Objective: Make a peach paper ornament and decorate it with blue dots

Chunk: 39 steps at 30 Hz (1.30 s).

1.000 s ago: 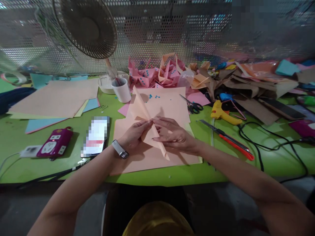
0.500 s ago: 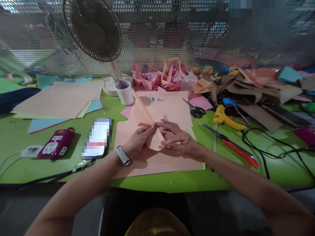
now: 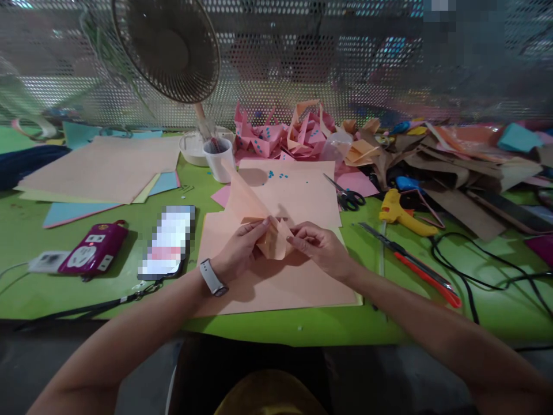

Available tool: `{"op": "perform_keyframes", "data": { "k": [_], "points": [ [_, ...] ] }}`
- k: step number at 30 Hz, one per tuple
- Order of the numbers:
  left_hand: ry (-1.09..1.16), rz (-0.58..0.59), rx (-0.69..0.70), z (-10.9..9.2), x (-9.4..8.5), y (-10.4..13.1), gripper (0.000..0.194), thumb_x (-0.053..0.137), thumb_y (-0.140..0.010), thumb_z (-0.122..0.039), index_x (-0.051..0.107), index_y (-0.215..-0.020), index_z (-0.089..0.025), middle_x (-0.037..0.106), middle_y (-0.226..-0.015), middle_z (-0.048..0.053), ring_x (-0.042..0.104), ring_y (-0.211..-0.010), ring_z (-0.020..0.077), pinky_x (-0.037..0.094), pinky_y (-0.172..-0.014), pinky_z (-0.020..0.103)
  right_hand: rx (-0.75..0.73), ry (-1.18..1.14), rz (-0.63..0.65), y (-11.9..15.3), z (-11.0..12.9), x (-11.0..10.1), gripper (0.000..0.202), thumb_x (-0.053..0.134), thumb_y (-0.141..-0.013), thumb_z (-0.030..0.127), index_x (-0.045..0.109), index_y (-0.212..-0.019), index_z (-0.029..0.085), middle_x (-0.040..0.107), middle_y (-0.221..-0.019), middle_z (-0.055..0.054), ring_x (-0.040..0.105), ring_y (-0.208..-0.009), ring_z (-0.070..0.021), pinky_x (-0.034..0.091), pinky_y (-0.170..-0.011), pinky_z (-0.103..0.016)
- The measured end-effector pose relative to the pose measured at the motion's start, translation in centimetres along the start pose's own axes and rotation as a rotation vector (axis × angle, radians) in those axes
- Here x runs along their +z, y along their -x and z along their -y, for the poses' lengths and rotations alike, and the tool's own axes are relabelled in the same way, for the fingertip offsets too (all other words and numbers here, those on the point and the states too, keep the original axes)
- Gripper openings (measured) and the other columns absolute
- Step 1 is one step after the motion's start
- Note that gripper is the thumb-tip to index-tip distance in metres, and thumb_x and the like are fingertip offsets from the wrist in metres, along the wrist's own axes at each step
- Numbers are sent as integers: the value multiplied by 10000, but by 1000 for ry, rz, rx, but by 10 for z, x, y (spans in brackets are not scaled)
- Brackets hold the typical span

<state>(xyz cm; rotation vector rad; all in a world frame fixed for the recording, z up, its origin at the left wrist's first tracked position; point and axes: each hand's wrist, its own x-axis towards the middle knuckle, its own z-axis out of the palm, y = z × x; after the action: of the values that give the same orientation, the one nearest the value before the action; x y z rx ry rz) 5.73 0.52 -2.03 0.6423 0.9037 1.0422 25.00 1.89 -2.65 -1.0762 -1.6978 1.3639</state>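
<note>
Between my hands is a folded piece of peach paper, its long pointed flap slanting up and away to the left. My left hand, with a watch at the wrist, pinches its left side with thumb and fingers. On the other side my right hand grips the paper's right edge between thumb and curled fingers. The folds near the thumbs stand partly spread. Beneath lie flat peach sheets; small blue dots are scattered on the farther one.
On the right lie scissors, a yellow glue gun with a looping cord, and a red box cutter. A phone and purple power strip lie left. Behind stand a white cup, fan and folded pink paper shapes.
My right hand's fingers have curled in and closed on the paper's right edge. The paper's near end has been folded and opened out into a shorter, wider shape. My left hand keeps its pinch.
</note>
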Motion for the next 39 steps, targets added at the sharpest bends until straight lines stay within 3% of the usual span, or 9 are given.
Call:
{"op": "perform_keyframes", "data": {
  "k": [7,10,14,22,25,31,39],
  "points": [
    [-120,80,10,-3,4,7,357,748,-773,-414,731,-1039,-175,689,-973,67,606,-830,150,469,-696,239,35,12,-24,0,-2,-2,364,686,-793,521,621,-686,179,667,-1025,-60,572,-663,-117,471,-584,-268],
    [-170,150,14,-4,5,9,409,746,-777,-429,709,-1106,-188,667,-955,60,583,-816,142,454,-681,229,-12,5,-27,-1,-3,-4,326,692,-797,499,645,-700,191,670,-995,-50,606,-762,-143,494,-654,-278],
    [-268,180,64,-1,4,9,418,686,-835,-442,681,-1171,-194,607,-782,18,483,-644,95,370,-553,202,-33,-9,-26,-2,-3,-5,317,696,-792,502,659,-706,199,657,-1015,-67,617,-926,-188,505,-753,-308],
    [-316,189,62,2,2,9,431,658,-853,-466,668,-1209,-224,586,-734,3,433,-578,80,323,-512,201,-25,4,-49,-3,0,-4,353,693,-777,541,658,-675,205,661,-931,-58,615,-916,-197,480,-790,-327],
    [-281,184,55,3,1,8,414,660,-858,-446,673,-1206,-223,637,-792,18,489,-620,87,367,-555,205,-21,-3,-44,-3,0,-4,337,693,-785,523,657,-673,208,660,-912,-54,619,-922,-201,473,-798,-328],
    [-174,192,44,6,3,7,380,687,-843,-406,686,-1171,-213,686,-1068,72,604,-952,172,455,-792,245,-33,-19,-32,-4,-3,-5,312,699,-792,491,648,-666,211,671,-925,-55,625,-957,-210,469,-822,-338],
    [-282,165,124,6,3,7,335,703,-831,-406,725,-1077,-179,706,-952,63,604,-839,152,448,-729,241,-72,43,-37,-4,-4,-4,292,681,-815,464,659,-684,204,667,-887,-49,617,-878,-189,464,-783,-328]
  ]
}}
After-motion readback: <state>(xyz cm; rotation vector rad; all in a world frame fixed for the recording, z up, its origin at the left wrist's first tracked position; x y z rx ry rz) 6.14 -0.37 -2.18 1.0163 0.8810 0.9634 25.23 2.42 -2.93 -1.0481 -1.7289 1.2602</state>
